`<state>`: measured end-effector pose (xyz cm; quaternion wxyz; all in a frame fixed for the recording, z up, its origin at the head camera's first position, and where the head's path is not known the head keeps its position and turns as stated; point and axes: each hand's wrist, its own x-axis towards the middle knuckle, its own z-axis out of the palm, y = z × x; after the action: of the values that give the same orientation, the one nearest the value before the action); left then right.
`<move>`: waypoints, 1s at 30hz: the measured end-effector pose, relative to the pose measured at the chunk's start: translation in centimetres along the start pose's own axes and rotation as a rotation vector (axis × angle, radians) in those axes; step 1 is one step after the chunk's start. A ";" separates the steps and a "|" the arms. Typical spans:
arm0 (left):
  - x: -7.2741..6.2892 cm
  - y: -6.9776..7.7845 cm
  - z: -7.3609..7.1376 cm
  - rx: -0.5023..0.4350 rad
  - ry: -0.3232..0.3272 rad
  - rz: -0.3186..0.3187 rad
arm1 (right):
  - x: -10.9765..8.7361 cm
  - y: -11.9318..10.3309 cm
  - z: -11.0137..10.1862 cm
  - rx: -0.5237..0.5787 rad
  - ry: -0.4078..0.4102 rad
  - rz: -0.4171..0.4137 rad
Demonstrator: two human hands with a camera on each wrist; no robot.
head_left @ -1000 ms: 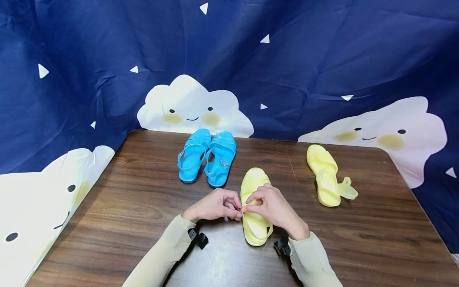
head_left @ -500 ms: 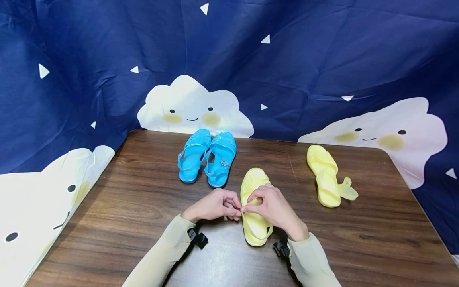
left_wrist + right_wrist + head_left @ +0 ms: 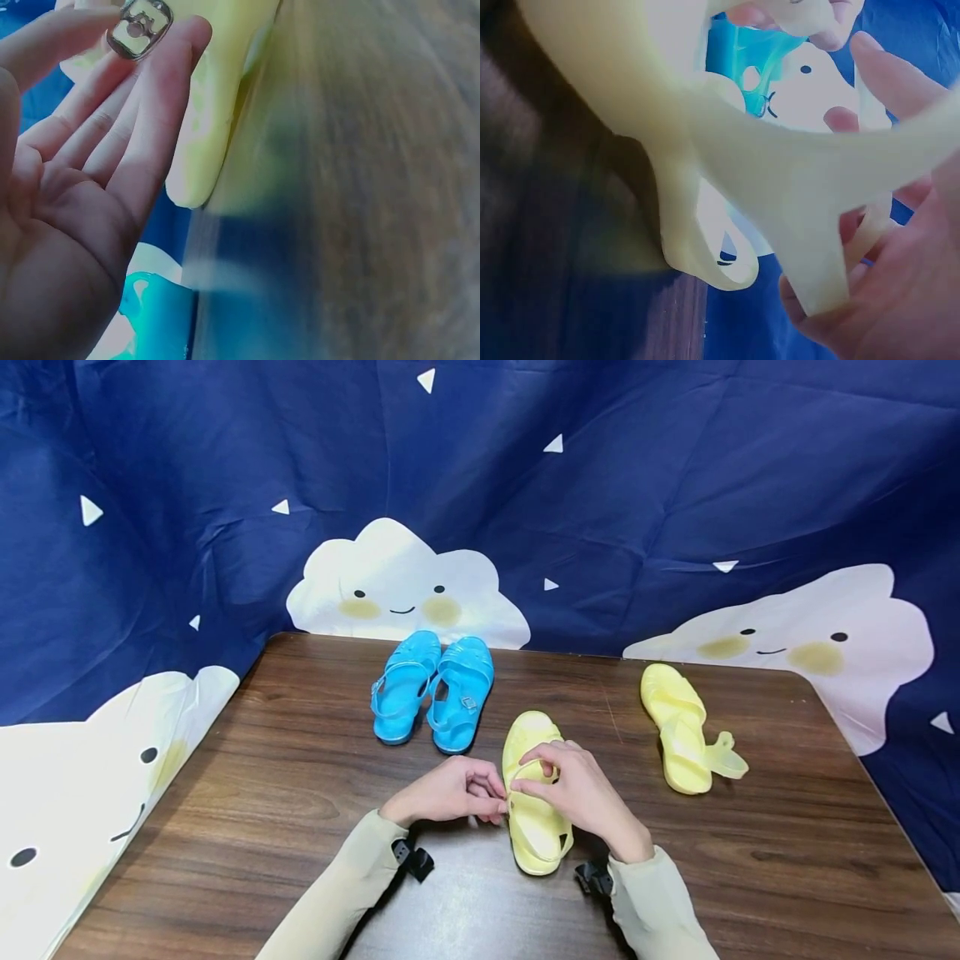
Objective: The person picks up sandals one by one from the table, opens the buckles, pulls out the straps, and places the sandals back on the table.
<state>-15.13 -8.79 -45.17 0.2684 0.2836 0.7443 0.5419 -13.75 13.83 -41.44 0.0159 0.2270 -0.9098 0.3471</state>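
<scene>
A yellow jelly sandal (image 3: 534, 728) lies sole down on the table between the two hands, toe pointing away. On its left side, the left hand (image 3: 459, 789) pinches the metal buckle (image 3: 139, 28) between thumb and index finger, the other fingers loosely bent. Over the middle of the sandal, the right hand (image 3: 581, 789) holds the sandal's pale strap (image 3: 527, 767) between thumb and fingers. In the right wrist view, the translucent ankle strap (image 3: 780, 161) crosses close to the camera, with the fingers behind it.
A second yellow sandal (image 3: 686, 752) lies at the right, its strap (image 3: 726, 755) splayed out sideways. Two blue jelly sandals (image 3: 405, 689) stand side by side toward the back. The wooden table (image 3: 262, 793) ends at a dark blue cloth (image 3: 480, 468) with printed clouds.
The right hand has lifted slightly and shifted right from the buckle, bringing the strap over the sandal. The left hand has stayed nearly in place at the buckle.
</scene>
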 end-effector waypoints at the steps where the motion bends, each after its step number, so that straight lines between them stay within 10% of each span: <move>1: 0.0 0.1 0.1 0.009 0.008 0.002 | 0.0 0.0 -0.1 0.006 0.000 -0.001; 18: 0.1 2.2 2.3 0.026 0.143 -0.270 | 0.0 0.6 -0.6 0.101 0.011 -0.052; 30: 0.0 2.2 1.8 0.049 0.101 -0.233 | -0.1 0.3 0.0 0.021 -0.044 -0.100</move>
<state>-13.54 -7.06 -43.51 0.2848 0.1742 0.7977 0.5023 -13.76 14.05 -41.65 0.0112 0.2800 -0.8938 0.3502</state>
